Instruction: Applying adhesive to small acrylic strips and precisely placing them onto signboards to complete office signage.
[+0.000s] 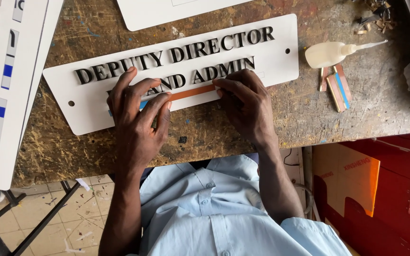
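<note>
A long white sign plate (281, 57) with raised black letters lies slanted on a worn wooden workbench (309, 114). Under the lower row of letters runs a thin orange strip (193, 92) with a blue end. My left hand (138, 111) lies flat on the plate, fingers pressing the strip's left part. My right hand (243, 97) presses the strip's right end with its fingertips. Both hands rest on the plate, side by side, and hide a few letters.
A small white glue bottle (330, 53) with a long nozzle lies at the right, beside short wooden and blue-striped offcuts (338, 87). Another white sign (5, 85) lies at the left, a third (167, 12) at the top. Orange and red boxes (357, 175) stand below the bench.
</note>
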